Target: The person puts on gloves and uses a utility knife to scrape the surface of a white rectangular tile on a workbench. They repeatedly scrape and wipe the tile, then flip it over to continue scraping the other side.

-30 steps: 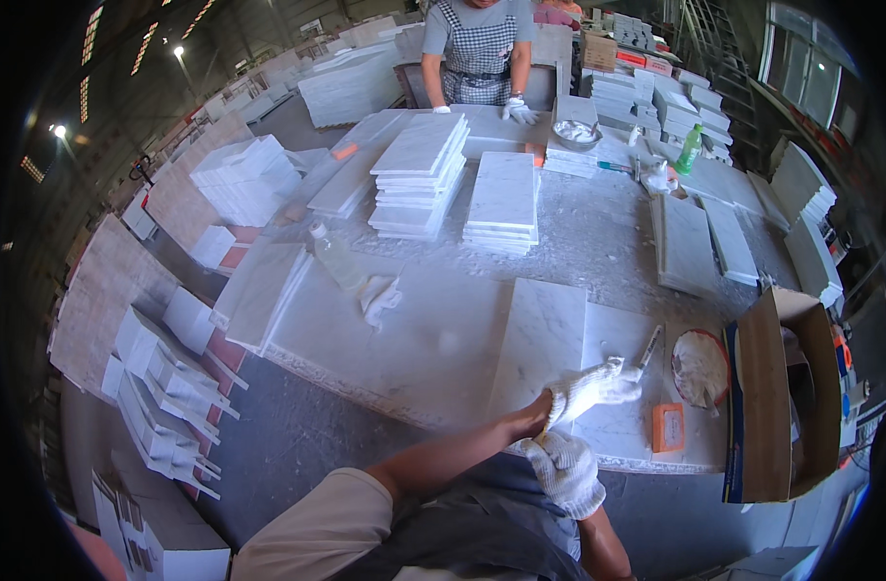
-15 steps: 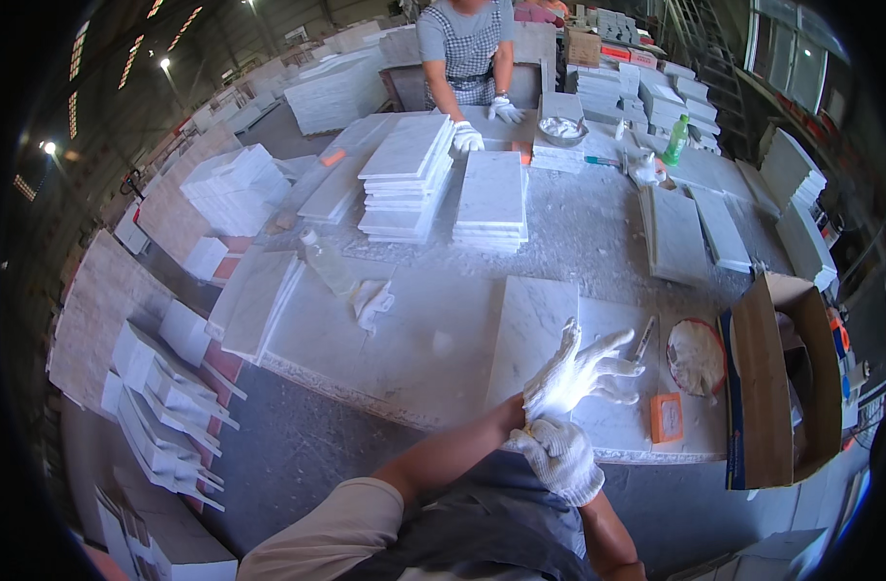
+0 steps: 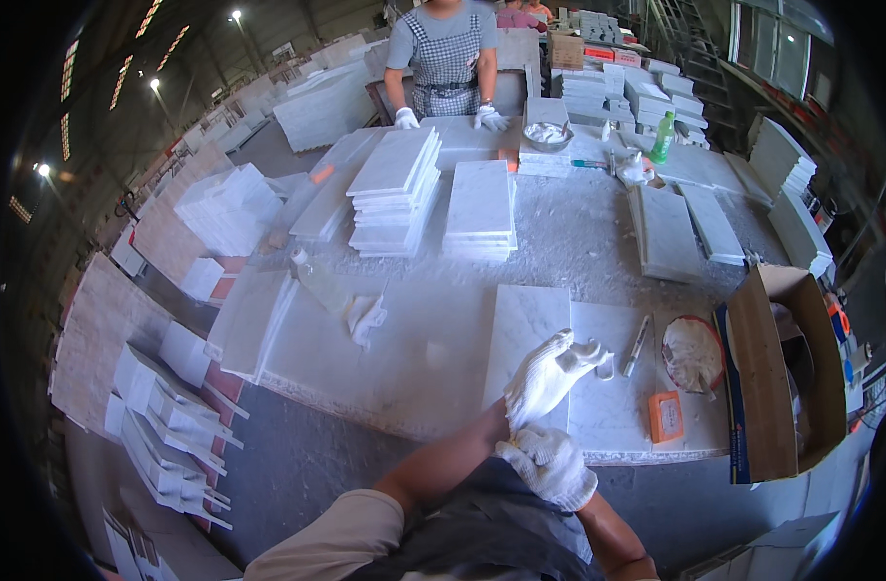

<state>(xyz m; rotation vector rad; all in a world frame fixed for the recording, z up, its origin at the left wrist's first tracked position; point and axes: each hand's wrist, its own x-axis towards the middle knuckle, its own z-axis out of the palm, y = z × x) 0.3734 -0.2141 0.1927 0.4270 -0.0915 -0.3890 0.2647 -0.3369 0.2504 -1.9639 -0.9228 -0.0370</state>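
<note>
Dusty counter (image 3: 579, 242) ahead; the left hand (image 3: 543, 381), empty, has half curled from wide; the right hand (image 3: 548, 468) clasps its glove cuff (image 3: 517, 416), apparently nearly fitted.

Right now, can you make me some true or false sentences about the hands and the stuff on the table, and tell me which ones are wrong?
1. The left hand and the right hand both wear white gloves. True.

2. The left hand is holding the pen. False: the slim pen lies apart from it, to its right.

3. The right hand is up against the cuff of the left glove. True.

4. The green bottle is lying on its side. False: the green bottle stands upright on the far part of the table.

5. The orange block lies to the left of the cardboard box. True.

6. The person across the table has bare hands. False: that person wears white gloves too.
</note>
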